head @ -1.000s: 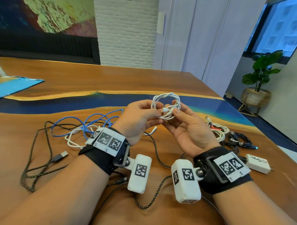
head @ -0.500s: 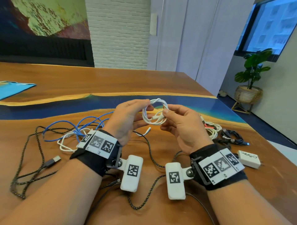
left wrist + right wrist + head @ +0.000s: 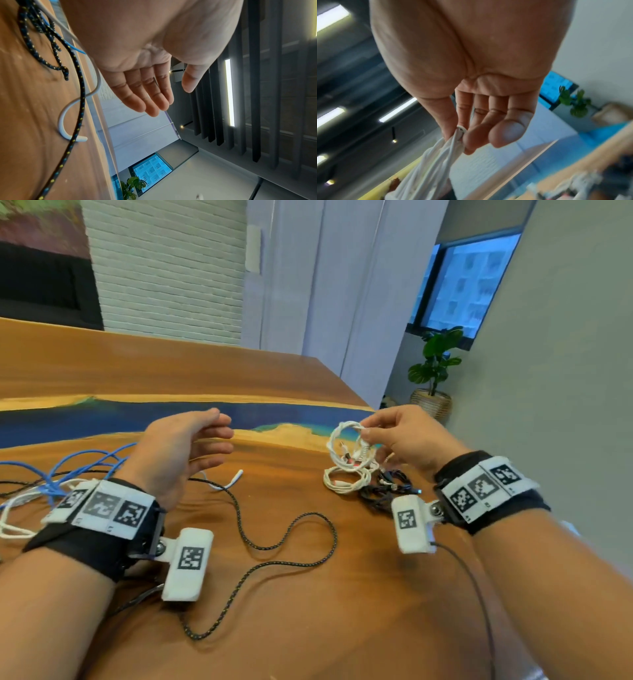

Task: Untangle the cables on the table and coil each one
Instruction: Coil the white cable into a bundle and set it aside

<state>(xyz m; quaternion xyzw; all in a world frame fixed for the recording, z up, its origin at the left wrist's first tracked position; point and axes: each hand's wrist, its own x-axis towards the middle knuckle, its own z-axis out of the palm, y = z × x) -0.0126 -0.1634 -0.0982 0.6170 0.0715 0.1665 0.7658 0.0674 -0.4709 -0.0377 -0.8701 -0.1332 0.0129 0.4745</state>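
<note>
Your right hand pinches the small white coil between thumb and fingertips, and the coil hangs just above the other coiled cables at the right end of the counter. The right wrist view confirms that grip: the thumb and index finger close on the white strands while the remaining fingers curl loosely. Your left hand is relaxed, its fingers nearly straight and holding nothing, and it hovers above the counter between the loose tangle and the finished pile.

By the look of it, you are setting this coil down with the white bundle and the black bundle beneath it. The next move calls for a low, gentle release so the loops do not spring apart or slide into those neighbours.

After that, the work lies on your left: the blue cable, a white cable and the black braided cable snaking across the middle remain uncoiled. The blue and white cables appear to cross each other, so find a free end first, such as the white plug near your left hand.
</note>
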